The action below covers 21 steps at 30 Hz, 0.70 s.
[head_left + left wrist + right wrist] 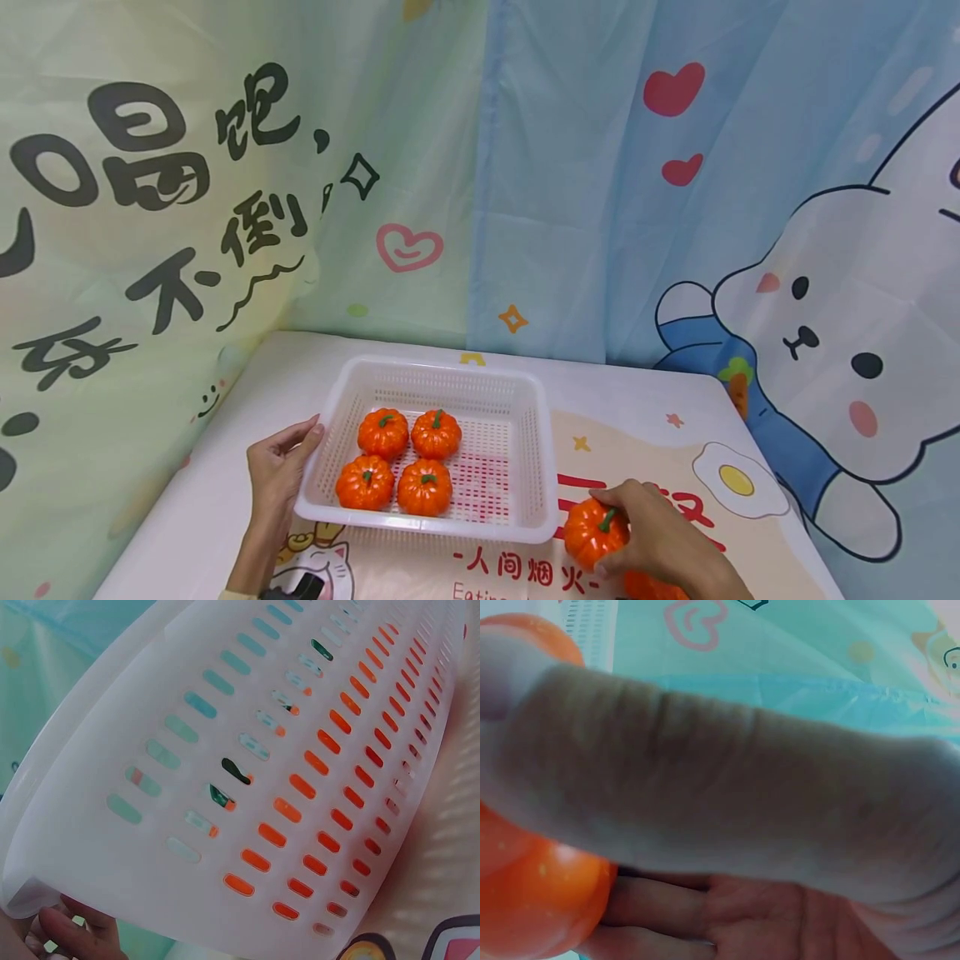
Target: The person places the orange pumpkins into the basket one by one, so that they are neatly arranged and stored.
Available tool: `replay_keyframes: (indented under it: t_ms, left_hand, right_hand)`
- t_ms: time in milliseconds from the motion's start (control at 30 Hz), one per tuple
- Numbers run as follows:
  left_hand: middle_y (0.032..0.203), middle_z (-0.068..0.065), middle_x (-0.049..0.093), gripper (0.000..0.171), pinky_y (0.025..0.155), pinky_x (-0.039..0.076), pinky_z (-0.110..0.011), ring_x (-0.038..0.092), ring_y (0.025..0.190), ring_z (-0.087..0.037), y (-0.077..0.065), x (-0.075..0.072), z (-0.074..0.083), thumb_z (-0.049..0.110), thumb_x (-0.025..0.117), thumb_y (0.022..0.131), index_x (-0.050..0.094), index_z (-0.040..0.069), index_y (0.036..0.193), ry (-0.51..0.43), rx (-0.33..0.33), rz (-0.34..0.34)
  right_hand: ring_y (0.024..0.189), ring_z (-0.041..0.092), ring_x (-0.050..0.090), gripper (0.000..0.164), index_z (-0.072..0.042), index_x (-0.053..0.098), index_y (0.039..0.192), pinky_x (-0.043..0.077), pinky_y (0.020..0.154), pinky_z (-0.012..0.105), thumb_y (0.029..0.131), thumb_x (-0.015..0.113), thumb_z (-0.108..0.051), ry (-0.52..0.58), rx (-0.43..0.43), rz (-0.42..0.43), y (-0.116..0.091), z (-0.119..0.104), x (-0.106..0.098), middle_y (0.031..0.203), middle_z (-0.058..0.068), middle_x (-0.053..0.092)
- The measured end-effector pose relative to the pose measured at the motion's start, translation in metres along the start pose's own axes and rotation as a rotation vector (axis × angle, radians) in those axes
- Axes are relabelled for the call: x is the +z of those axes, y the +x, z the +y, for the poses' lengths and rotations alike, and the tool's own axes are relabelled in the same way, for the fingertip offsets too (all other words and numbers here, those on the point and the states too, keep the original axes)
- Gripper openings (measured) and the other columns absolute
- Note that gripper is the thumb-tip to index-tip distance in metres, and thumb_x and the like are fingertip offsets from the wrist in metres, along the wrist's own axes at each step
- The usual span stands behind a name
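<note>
A white plastic basket (517, 450) with slotted walls stands on the table, several small orange pumpkins (425, 487) with green stems grouped in its left half. My left hand (279, 467) grips the basket's left rim, and the left wrist view shows its fingers (79, 930) curled at the rim's corner. Just right of the basket, my right hand (663, 533) holds another orange pumpkin (592, 533) between thumb and fingers. The thumb covers much of that pumpkin (547, 900) in the right wrist view. Below the right hand, a further orange pumpkin (651, 587) is partly hidden.
The table (637, 392) has a printed mat with red lettering and a fried egg picture (738, 481). Behind it hangs a curtain (555, 167) with a cartoon rabbit and hearts. A black object (303, 587) sits at the left wrist.
</note>
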<state>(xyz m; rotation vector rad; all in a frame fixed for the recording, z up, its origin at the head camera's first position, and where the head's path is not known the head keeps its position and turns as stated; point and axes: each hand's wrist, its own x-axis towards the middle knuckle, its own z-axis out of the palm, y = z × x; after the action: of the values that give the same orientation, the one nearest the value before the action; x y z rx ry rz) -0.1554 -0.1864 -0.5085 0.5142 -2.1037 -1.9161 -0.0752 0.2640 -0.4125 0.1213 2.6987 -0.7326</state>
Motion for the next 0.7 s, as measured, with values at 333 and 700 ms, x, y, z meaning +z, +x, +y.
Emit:
replay_keyframes:
  t_ms: [333,700]
  left_hand:
    - [0.105,0.015,0.081,0.038,0.073,0.064,-0.019,0.075,0.08,0.004,-0.0002,0.0003,0.0,0.022,0.078,0.103,0.076,0.0,0.134,0.0,0.003,0.003]
    - [0.092,0.027,0.075,0.04,0.073,0.064,-0.018,0.075,0.079,0.004,-0.0002,0.0007,0.001,0.023,0.078,0.103,0.075,-0.002,0.134,-0.02,0.007,0.0]
  right_hand:
    - [0.108,0.019,0.06,0.086,-0.006,0.074,0.137,0.069,0.087,0.046,0.059,0.108,-0.022,-0.037,0.004,0.01,-0.0018,-0.0002,-0.0039,0.116,0.004,0.069]
    - [0.111,0.022,0.059,0.091,-0.007,0.072,0.143,0.069,0.087,0.046,0.061,0.107,-0.025,-0.048,0.0,0.021,-0.0046,-0.0014,-0.0069,0.12,0.006,0.068]
